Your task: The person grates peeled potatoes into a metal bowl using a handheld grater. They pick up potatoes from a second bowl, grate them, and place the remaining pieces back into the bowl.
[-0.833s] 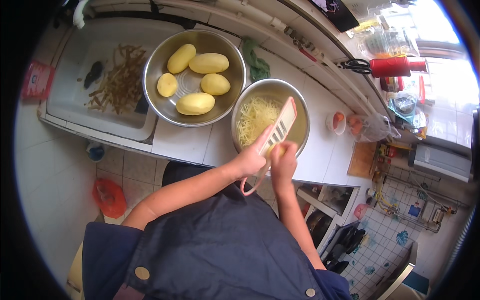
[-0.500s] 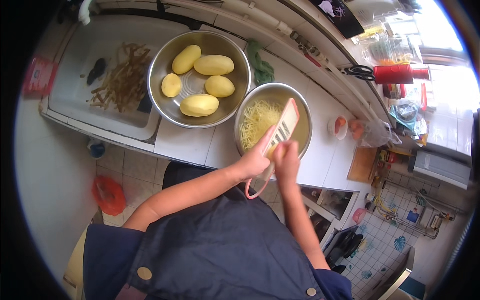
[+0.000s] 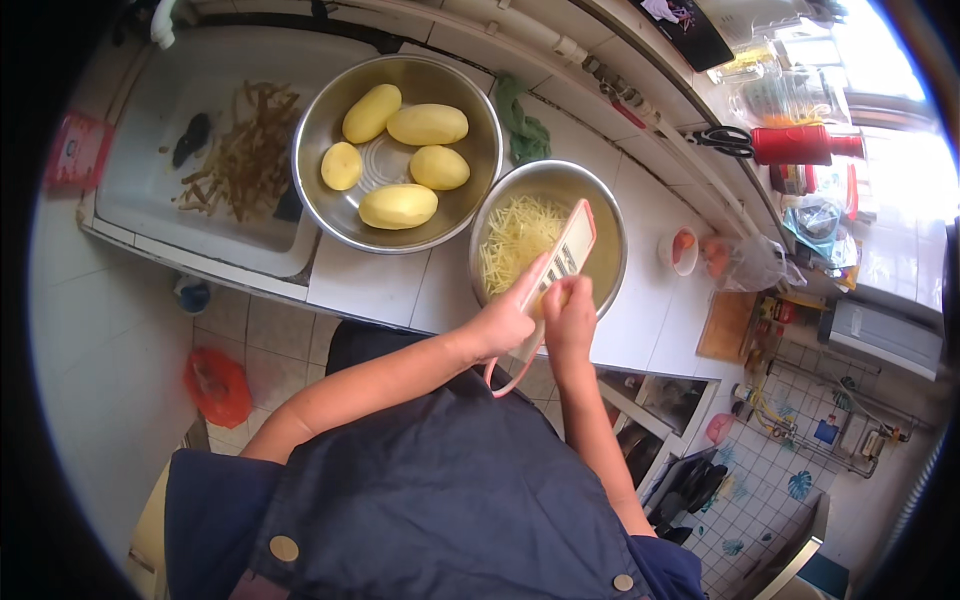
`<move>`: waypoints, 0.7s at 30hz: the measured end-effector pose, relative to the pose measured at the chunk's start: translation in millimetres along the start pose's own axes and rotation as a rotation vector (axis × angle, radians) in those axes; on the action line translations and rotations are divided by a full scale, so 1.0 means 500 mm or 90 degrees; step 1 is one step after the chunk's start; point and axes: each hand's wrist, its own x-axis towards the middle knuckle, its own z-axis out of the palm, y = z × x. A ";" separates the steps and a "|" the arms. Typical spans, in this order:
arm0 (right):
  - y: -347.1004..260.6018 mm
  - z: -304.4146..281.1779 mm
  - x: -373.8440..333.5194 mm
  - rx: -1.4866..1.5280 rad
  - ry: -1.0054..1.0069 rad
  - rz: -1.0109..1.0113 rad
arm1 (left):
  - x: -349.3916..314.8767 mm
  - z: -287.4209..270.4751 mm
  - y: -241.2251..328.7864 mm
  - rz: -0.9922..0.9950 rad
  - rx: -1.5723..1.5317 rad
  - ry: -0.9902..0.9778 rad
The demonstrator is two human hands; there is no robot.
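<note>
1. White tiled counter (image 3: 435,297) carries a smaller steel bowl (image 3: 606,270) and, just left of it, a larger steel bowl (image 3: 462,208).
2. Over the smaller steel bowl, the grater (image 3: 573,250) is slanted; its pink loop handle reaches past the near rim.
3. The left hand (image 3: 503,326) grasps the grater; the right hand (image 3: 569,318) is closed around a potato piece (image 3: 538,306), mostly hidden, against it.
4. Pale shreds (image 3: 517,240) lie in the smaller steel bowl.
5. The larger steel bowl contains five peeled potatoes (image 3: 398,206).
6. Farther left, brown peelings (image 3: 250,160) lie in the sink (image 3: 145,195).

At centre, a pink-edged white grater (image 3: 572,246) bars my right fingers (image 3: 572,298) leftward; right of the round steel bowl (image 3: 606,240), I could cross white-tiled tabletop (image 3: 645,300).
</note>
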 end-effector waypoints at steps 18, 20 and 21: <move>0.028 -0.106 0.094 -0.064 -0.159 -0.165 | 0.003 0.001 0.001 -0.048 -0.091 -0.043; 0.023 -0.123 0.105 -0.085 -0.202 -0.137 | 0.003 0.003 0.008 -0.057 -0.085 -0.058; 0.024 -0.125 0.108 -0.097 -0.211 -0.134 | 0.003 0.003 0.009 -0.054 -0.083 -0.062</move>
